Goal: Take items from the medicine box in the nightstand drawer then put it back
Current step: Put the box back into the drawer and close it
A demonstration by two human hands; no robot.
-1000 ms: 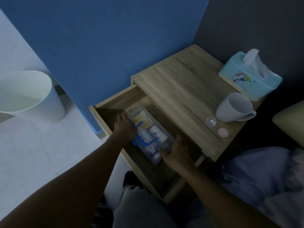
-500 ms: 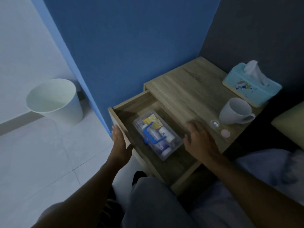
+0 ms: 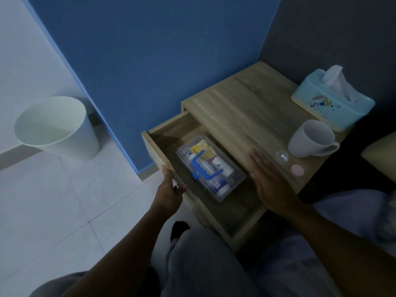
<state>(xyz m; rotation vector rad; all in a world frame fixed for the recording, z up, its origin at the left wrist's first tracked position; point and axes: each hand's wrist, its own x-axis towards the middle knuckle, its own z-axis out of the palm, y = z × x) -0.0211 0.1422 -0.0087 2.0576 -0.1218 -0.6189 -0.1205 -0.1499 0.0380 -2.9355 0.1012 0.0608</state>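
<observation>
Change: both hands have been withdrawn from the box [image 3: 211,168], which is left lying in the drawer [image 3: 158,150].
Left hand [image 3: 170,192]: clamped on the drawer's front panel, thumb inside the edge.
Right hand [image 3: 271,181]: held flat, fingers apart, grasping nothing, beside the box at the nightstand [image 3: 242,108] top's front edge.
Box: closed, blue handle up, mid-drawer.
Top: a small dish [image 3: 282,157] and pink disc [image 3: 297,169] lie beyond the right hand.
Meaning: the return appears done; closing the drawer is judged next.

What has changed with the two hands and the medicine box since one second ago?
Both hands let go of the clear plastic medicine box. The left hand moved out to grip the wooden drawer's front edge; the right hand moved toward the nightstand top. The box stays in the open drawer.
</observation>
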